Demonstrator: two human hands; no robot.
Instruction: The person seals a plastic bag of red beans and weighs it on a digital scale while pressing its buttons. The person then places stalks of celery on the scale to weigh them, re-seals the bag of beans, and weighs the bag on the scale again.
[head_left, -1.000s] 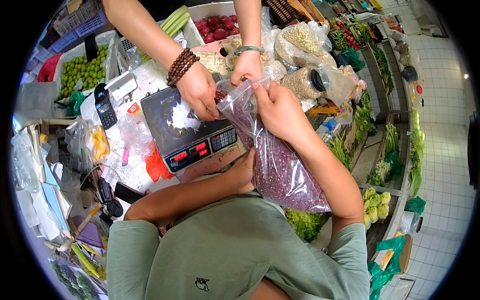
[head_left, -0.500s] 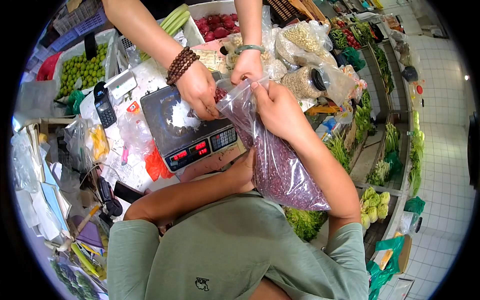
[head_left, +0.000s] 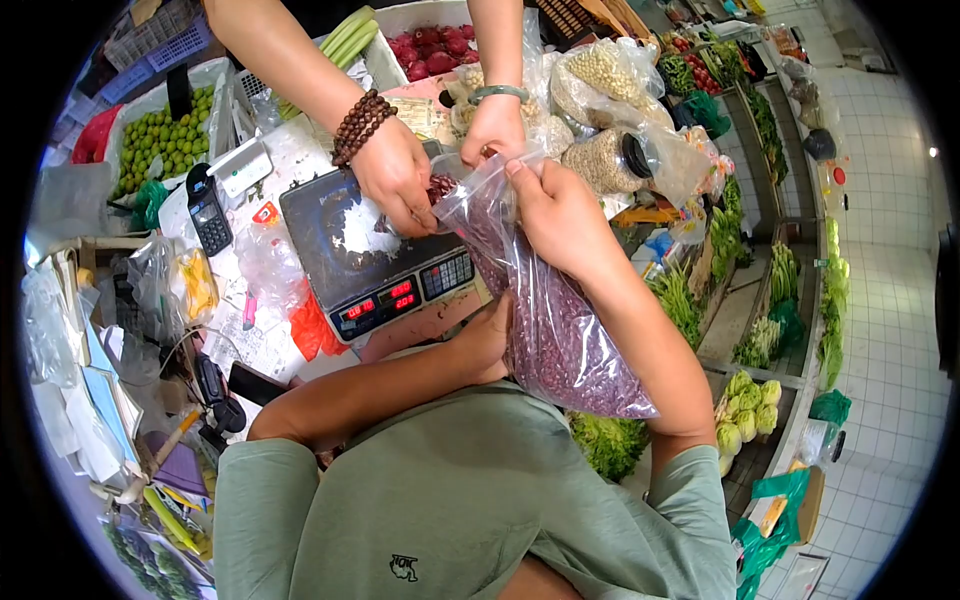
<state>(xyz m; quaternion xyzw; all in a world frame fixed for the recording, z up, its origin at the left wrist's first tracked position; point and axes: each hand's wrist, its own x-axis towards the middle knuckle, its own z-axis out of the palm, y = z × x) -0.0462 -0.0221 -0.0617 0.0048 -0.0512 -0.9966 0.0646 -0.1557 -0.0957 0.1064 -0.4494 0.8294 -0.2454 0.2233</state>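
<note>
A clear plastic bag (head_left: 575, 345) of small purple-red beans slants down from the middle of the view. My right hand (head_left: 560, 215) pinches its upper rim. Against its lower left side rests my left hand (head_left: 490, 340), the fingers mostly hidden behind the plastic. Two hands of another person reach in from the top: one with a beaded bracelet (head_left: 362, 128) is at the bag's mouth beside some dark red beans (head_left: 441, 187), the other with a bangle (head_left: 498, 94) holds the rim near my right hand. Left of the bag stands a digital scale (head_left: 350, 250) with lit red numbers.
Green fruit (head_left: 165, 145) fills a box at the upper left. A phone handset (head_left: 208, 215) and a red bag (head_left: 314, 325) lie left of the scale. A jar of grain (head_left: 600, 165) and bagged beans (head_left: 603, 72) are behind the bag. Vegetable shelves (head_left: 745, 310) line the right.
The red numbers on the scale have changed. The lower end of the bean bag and my right forearm have shifted slightly. All the hands keep nearly the same places.
</note>
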